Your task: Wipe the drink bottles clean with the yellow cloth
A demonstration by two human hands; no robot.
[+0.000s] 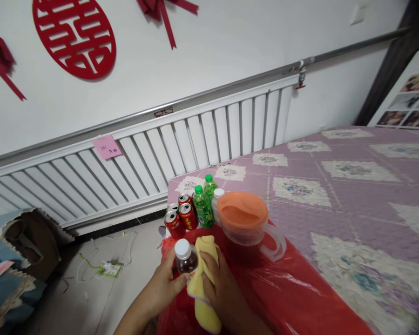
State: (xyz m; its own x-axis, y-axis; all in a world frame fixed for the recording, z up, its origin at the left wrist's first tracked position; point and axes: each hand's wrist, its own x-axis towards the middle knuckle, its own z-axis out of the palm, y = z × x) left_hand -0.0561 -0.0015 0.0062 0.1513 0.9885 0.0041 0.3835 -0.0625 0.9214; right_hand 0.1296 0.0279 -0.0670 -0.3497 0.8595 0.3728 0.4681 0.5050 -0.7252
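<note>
My left hand [165, 284] is wrapped round a clear plastic bottle [187, 266] with a white cap, upright or nearly so. In my right hand [223, 288] is a yellow cloth [203, 284], bunched against the bottle's right side, its lower end hanging down. Both are above the red plastic sheet [293, 288]. Just beyond them stand several red drink cans [187, 216], two green bottles [203, 207] with green caps, and another white-capped bottle [217, 197]. A clear pitcher with an orange lid [243, 209] stands to the right, its handle pointing right.
A bed or table with a purple patterned cover [293, 214] extends to the right. Behind runs a white radiator [202, 139] with a pink note [106, 147] and glasses [164, 112] on top. Cords and a green packet [110, 269] lie on the floor at left.
</note>
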